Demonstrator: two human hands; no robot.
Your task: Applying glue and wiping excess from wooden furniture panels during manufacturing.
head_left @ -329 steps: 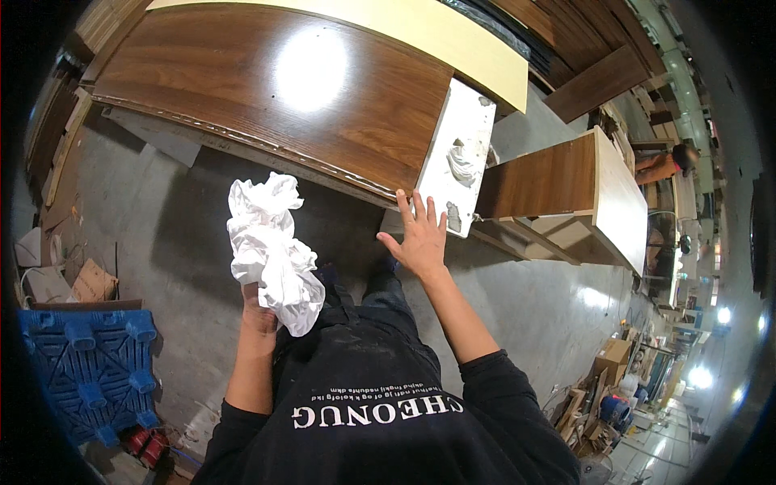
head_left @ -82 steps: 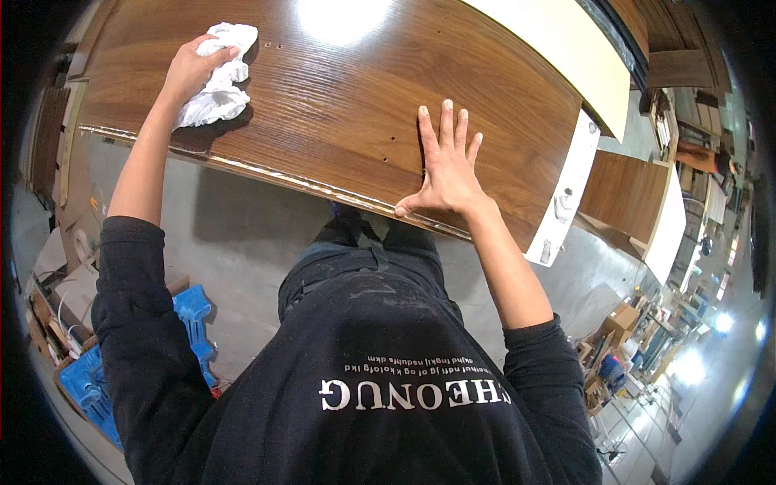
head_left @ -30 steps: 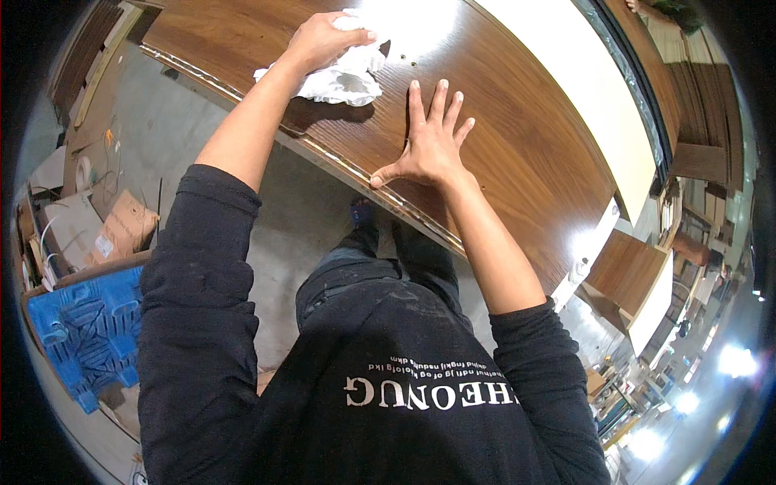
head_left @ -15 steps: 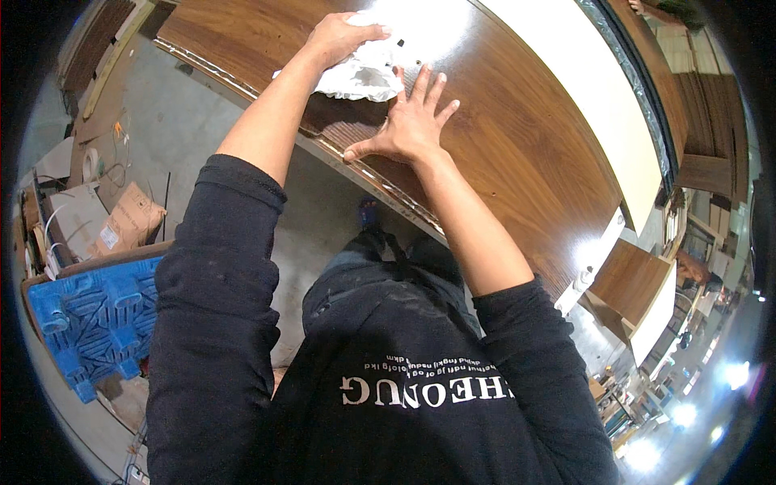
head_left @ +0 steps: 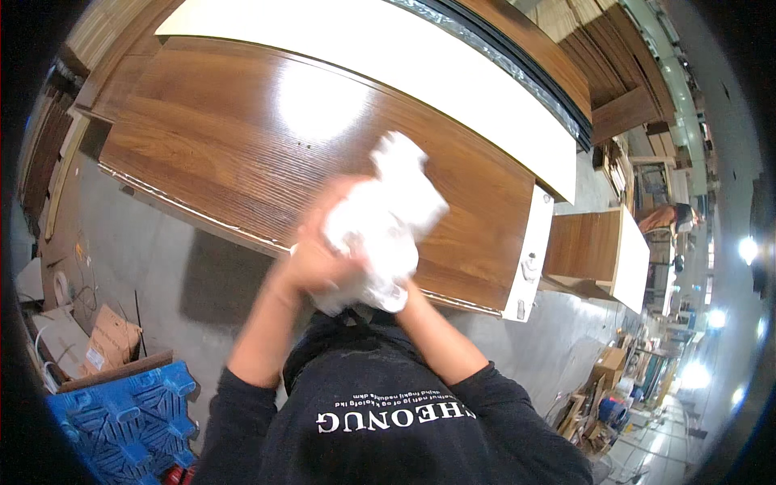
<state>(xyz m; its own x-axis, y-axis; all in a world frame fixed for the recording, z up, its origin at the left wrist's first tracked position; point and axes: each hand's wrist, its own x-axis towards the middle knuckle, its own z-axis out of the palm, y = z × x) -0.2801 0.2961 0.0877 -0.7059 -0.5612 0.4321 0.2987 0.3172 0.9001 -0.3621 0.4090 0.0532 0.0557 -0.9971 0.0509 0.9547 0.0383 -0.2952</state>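
Note:
A crumpled white rag (head_left: 386, 222) is bunched between both of my hands, just above the near edge of a large brown wood-grain panel (head_left: 218, 137). My left hand (head_left: 319, 255) grips the rag from the left side and is blurred by motion. My right hand (head_left: 402, 284) is almost wholly hidden under the cloth, its forearm rising from below; it seems to hold the rag too. The panel lies flat with a bright light reflection on its glossy face.
A long white panel (head_left: 420, 73) lies behind the brown one. A white end piece with metal fittings (head_left: 527, 259) is at its right end. A brown-and-white cabinet (head_left: 602, 250) stands to the right. Blue plastic pallet (head_left: 121, 420) and cardboard boxes (head_left: 101, 343) lie at lower left.
My left hand has pulled the rag back off the panel toward the near edge. My right hand has lifted off the wood and come together with the left on the rag.

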